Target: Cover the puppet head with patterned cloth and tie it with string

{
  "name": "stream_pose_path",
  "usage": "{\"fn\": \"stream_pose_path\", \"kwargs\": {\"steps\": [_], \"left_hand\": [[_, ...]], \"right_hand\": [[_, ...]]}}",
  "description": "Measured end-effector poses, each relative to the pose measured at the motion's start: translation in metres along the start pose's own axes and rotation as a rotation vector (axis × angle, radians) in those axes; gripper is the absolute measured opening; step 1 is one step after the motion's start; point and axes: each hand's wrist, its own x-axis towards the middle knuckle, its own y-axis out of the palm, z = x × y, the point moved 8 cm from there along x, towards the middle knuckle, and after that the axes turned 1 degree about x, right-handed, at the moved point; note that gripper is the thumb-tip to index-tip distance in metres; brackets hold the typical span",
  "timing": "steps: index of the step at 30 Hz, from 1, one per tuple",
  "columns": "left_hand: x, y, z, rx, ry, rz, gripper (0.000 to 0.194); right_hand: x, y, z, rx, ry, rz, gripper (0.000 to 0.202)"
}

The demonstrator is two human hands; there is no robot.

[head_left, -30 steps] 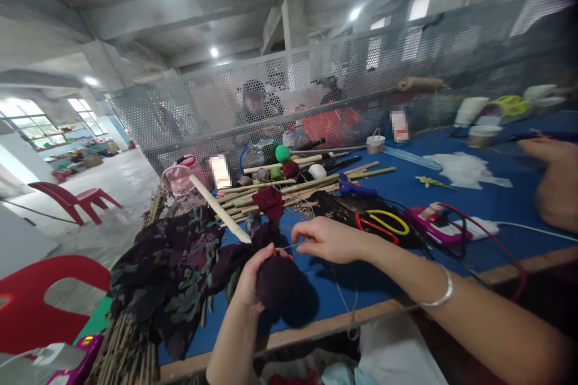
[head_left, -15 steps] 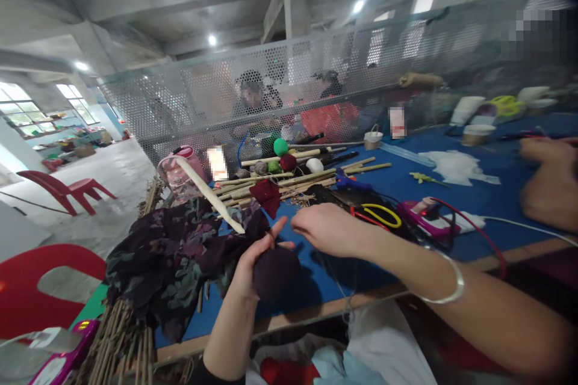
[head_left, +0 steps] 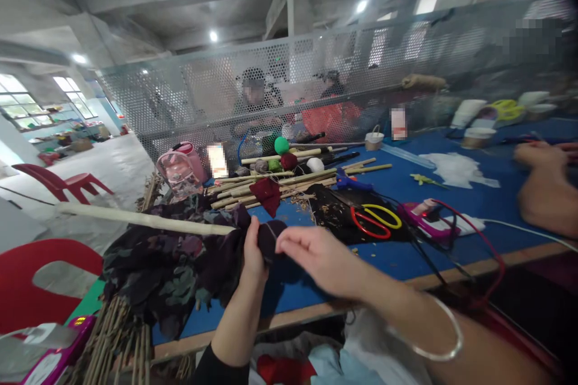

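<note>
My left hand (head_left: 253,255) grips a dark purple, cloth-covered ball (head_left: 267,242) at the head of a pale wooden stick (head_left: 149,218). The stick points left, nearly level; its right end vanishes into dark cloth beside that hand. Against the ball's right side is my right hand (head_left: 323,258), thumb and fingers pinched together. A thin thread (head_left: 271,230) crosses the ball toward these fingertips. Dark patterned cloth (head_left: 176,277) lies bunched on the blue table under the stick. How the ball joins the stick is hidden.
Scissors (head_left: 372,221) with red and yellow handles lie on black cloth, right of centre. Behind are bamboo sticks (head_left: 307,179), coloured balls (head_left: 289,161) and a pink backpack (head_left: 183,168). A purple power strip (head_left: 418,216) sits right; another person's hand (head_left: 544,162) shows at far right.
The stick has swung down to the left, from slanting to nearly level. The ball has turned and risen in my left hand. My right hand has moved down to the ball.
</note>
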Motion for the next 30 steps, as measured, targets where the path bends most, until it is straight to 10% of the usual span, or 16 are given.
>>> {"fn": "stream_pose_path", "kwargs": {"steps": [6, 10, 16, 23, 30], "left_hand": [[-0.012, 0.02, -0.008, -0.228, -0.014, 0.081, 0.028], [-0.029, 0.03, -0.004, -0.27, -0.012, 0.236, 0.026], [-0.048, 0.035, 0.015, -0.157, 0.072, 0.382, 0.027], [-0.038, 0.007, 0.029, -0.035, 0.135, 0.11, 0.025], [-0.02, -0.011, 0.034, 0.181, 0.076, -0.043, 0.032]], "right_hand": [[-0.022, 0.086, -0.055, 0.71, 0.296, 0.133, 0.033], [-0.009, 0.06, -0.097, 0.848, 0.399, -0.05, 0.031], [0.006, 0.033, -0.107, 0.818, 0.513, 0.021, 0.03], [0.015, 0.007, -0.092, 0.756, 0.472, -0.194, 0.038], [0.002, -0.026, -0.031, -0.009, 0.009, -0.448, 0.034]]}}
